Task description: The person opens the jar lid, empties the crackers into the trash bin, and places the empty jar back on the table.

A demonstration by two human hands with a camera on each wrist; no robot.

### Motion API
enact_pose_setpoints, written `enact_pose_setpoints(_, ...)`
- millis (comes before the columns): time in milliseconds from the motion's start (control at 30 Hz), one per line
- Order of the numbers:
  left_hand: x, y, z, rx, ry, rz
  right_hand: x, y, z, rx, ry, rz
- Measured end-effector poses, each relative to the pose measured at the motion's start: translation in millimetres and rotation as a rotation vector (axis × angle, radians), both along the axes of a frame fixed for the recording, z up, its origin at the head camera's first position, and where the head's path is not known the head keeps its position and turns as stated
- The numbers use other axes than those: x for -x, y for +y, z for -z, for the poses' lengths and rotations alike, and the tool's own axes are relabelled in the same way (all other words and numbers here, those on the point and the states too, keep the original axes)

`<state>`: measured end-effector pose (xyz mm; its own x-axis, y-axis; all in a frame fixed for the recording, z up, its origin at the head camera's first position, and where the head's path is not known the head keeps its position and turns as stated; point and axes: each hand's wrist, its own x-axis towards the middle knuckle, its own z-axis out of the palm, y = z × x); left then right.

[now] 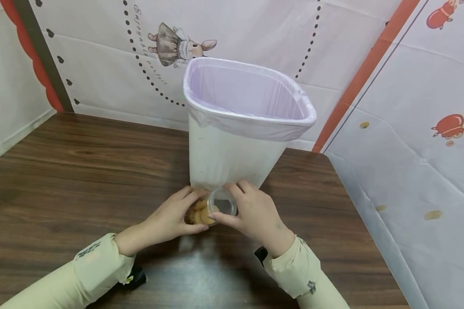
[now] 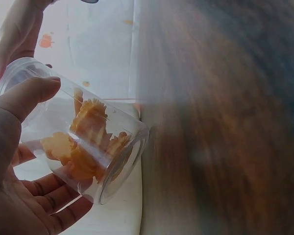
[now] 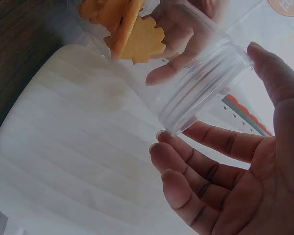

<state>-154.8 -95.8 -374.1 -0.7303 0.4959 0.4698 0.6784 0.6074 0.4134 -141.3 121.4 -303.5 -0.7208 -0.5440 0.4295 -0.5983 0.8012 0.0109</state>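
My left fingers [image 2: 71,214] clamp the clear jar [image 3: 203,88] at 9 o'clock, my right fingers [image 3: 176,191] its mouth at 3; biscuits [image 2: 90,120] inside; bin [image 1: 232,159] beyond at 12 — light, even pressure advised; the wall may flex.

My left hand [image 1: 172,216]: fingers curled | right hand [image 1: 257,211]: thumb opposite fingers | forearms [image 1: 56,281] slant inward from near side
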Motion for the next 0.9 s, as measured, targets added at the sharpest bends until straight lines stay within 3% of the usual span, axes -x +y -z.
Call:
enact_pose_setpoints(500, -1.1, -1.2, 1.1, 0.000, -0.018, -0.002, 0.9, 4.9, -2.6, -0.019, -0.046, -0.138)
enact_pose_setpoints(900, -3.3, -1.9, 2.5, 0.003, -0.028, 0.007, 1.1, 10.1, -3.7, -0.021, -0.015, -0.238)
